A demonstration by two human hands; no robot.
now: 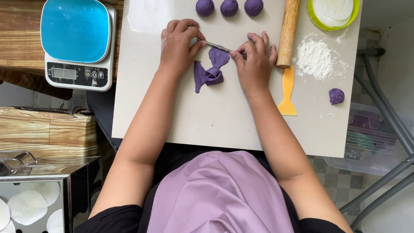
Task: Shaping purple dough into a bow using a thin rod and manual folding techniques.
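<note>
On the white board (227, 119), the left hand (178, 44) and the right hand (256, 59) each pinch 1 end of a thin metal tool (219, 46), probably a pair of tongs or a slim blade, though it is too small to tell which. Both hands are narrow, thumb and fingertips closed on the tool, which lies level between them.

Directly under the tool sits the purple dough piece (211, 70), rolled flat and pinched at its middle into a bow-like shape, with 1 flap toward the tool and a folded flap toward the person. It touches the board and lies between the 2 hands.

The dough looks soft, light and pliable, and likely a little tacky; it would stretch or tear if lifted by a thin flap. The pinched waist looks the firmest place to take hold, or a flat tool slid beneath it.

Above it stand rows of purple dough balls (229, 6). A wooden rolling pin (289, 24) lies just beside the right hand, with a yellow scraper (288, 92) below it, a heap of flour (314, 58), and a small dough scrap (336, 96) well apart. A blue-topped kitchen scale (75, 37) sits off the board's left edge.
</note>
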